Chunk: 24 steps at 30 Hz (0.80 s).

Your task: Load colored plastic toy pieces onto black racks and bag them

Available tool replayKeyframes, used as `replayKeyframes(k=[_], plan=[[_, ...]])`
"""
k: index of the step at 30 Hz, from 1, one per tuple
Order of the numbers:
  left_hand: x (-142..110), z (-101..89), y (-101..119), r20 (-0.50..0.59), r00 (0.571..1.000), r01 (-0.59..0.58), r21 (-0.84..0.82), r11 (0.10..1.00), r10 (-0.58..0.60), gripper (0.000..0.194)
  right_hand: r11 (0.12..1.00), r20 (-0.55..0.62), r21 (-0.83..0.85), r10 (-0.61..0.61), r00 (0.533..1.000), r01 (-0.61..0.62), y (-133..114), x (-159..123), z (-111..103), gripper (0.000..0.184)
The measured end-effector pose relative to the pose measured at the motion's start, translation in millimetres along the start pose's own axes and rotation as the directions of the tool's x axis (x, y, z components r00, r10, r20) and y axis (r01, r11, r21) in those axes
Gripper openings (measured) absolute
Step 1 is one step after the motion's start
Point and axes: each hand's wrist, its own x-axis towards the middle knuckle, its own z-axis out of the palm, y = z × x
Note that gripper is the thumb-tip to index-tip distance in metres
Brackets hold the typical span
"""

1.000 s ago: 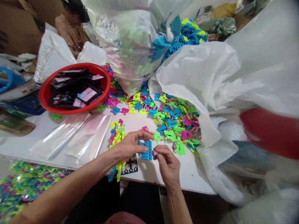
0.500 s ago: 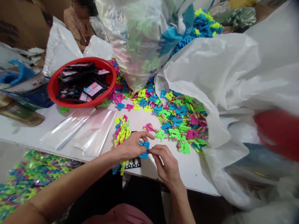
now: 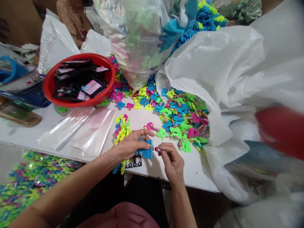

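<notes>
My left hand (image 3: 130, 145) pinches a blue toothed plastic piece (image 3: 148, 153) between thumb and fingers, above the front of the table. Just to its right, my right hand (image 3: 175, 161) is closed on a small red-tipped stick (image 3: 156, 149), most of it hidden by the fingers. A small gap separates the stick from the blue piece. Beneath the left hand lies a black frame with cutouts (image 3: 134, 162), partly covered. Beside it is a row of yellow, green and pink plastic pieces (image 3: 122, 130).
A red basin (image 3: 48, 92) of black packs stands at the left behind clear plastic sleeves (image 3: 93, 134). Loose coloured pieces (image 3: 177, 115) spread across the right. A large filled bag (image 3: 140, 41) and white sacking (image 3: 209, 60) rise behind. A person (image 3: 73, 19) is at the far left.
The right hand has drawn back slightly from the blue piece, so the red-tipped stick now shows. The left hand has turned the blue piece, whose teeth are visible. The camera view has shifted slightly.
</notes>
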Motion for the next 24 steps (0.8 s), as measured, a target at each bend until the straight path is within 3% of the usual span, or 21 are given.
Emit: replayKeyframes(k=[8,14,17,20,24], plan=[[3,1.3,-7,0.028,0.999,-0.038,0.084,0.996,0.036,0.042,0.998,0.036,0.052,0.033,0.999,-0.035,-1,-5,5,0.013],[0,4.5,-6,-0.039,0.994,-0.084,0.38,0.921,0.106,0.034,0.952,0.128,-0.225,-0.18,0.975,0.205,-8,-6,5,0.021],[0,5.3,-3,-0.087,0.988,-0.068,0.481,0.874,0.124,0.034,0.916,0.129,-0.307,-0.229,0.965,0.259,-6,-6,4,0.023],[2,5.9,9,-0.03,0.984,-0.114,0.653,0.749,0.175,0.038,0.858,0.231,-0.41,-0.23,0.945,0.309,-6,3,3,0.023],[0,7.1,40,0.14,0.929,-0.275,0.879,0.388,0.342,0.04,0.657,0.264,-0.661,-0.249,0.932,0.363,-11,32,7,0.014]])
